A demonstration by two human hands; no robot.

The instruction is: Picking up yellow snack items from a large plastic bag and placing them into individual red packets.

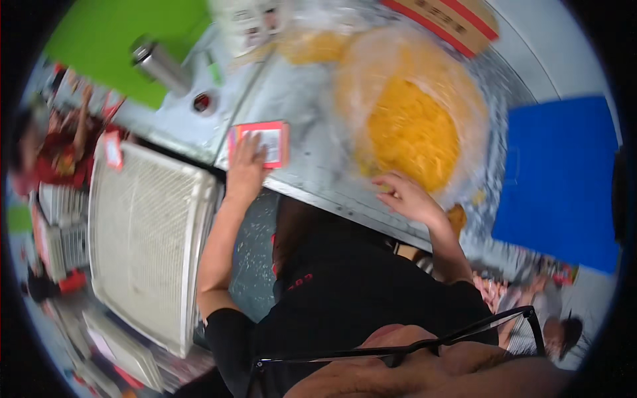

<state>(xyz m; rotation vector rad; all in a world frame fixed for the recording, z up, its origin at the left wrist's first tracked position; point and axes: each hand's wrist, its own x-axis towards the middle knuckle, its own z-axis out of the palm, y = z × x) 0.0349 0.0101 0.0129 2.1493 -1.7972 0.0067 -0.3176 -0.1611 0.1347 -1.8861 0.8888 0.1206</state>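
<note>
My left hand (246, 174) lies with fingers stretched out on a small stack of flat, red-edged packets or cards (275, 147) with a white printed panel. The stack rests on the metal table near its front edge. My right hand (410, 199) hovers by the near side of a large clear plastic bag, its fingers loosely bent and apart. Inside the open-mouthed bag (350, 86) is a heap of bright yellow-orange shreds (415, 136). Any small shred between the right fingertips is too blurred to make out.
Left of me stands a stack of off-white slatted trays (142, 232). A steel flask (159, 65) and a small cup of dark red liquid (202, 102) stand at the far left. A blue board (561, 179) lies right, a cardboard box (444, 23) behind. People work nearby on both sides.
</note>
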